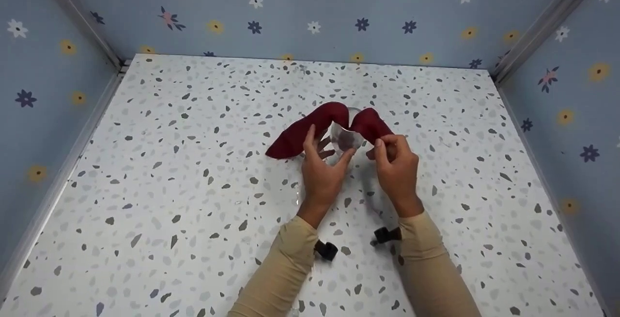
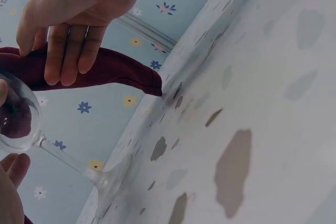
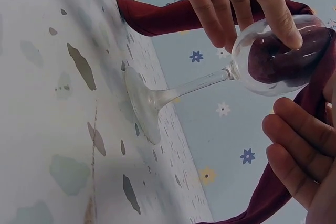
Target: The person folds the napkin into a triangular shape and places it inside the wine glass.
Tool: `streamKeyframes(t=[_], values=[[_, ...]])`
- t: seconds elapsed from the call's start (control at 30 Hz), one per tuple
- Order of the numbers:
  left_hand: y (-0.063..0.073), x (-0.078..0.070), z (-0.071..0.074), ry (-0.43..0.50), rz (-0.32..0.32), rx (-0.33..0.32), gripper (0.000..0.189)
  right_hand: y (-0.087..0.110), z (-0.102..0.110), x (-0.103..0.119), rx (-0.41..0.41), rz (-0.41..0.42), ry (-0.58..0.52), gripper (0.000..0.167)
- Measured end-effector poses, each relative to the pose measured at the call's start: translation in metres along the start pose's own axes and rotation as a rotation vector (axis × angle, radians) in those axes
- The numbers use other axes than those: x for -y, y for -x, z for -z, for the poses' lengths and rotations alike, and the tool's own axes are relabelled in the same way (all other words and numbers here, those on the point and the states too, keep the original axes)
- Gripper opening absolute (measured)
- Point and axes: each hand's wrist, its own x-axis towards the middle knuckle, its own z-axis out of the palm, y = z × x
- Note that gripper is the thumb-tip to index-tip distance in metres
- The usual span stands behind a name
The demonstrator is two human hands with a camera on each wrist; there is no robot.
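A clear wine glass [image 3: 194, 83] stands with its foot on the table, with part of a dark red cloth [image 1: 295, 137] inside its bowl. The cloth rises over the rim, and its two ends drape to either side; the left end reaches down to the tabletop. My left hand [image 1: 324, 174] holds the bowl, its thumb against the near side and its fingers on the left. At the right, my right hand [image 1: 397, 169] pinches the other length of cloth between thumb and index finger. Its remaining fingers [image 2: 68, 61] hang loosely in the left wrist view.
The white speckled tabletop [image 1: 169, 186] is bordered by blue flowered panels [image 1: 290, 11] at the back and both sides. Black wrist mounts [image 1: 327, 250] stick out from the inner side of both sleeves, near the table.
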Motion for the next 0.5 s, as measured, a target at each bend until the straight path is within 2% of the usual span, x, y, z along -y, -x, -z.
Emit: streamKeyframes(t=[0.23,0.5], values=[[-0.001,0.005,0.004,0.016,-0.004,0.033,0.098,0.0,-0.001,-0.004,-0.012,-0.038,-0.032,0.005],[0.005,0.008,0.012,-0.022,-0.025,0.031,0.089,0.003,0.002,-0.007,-0.028,0.02,-0.025,0.009]])
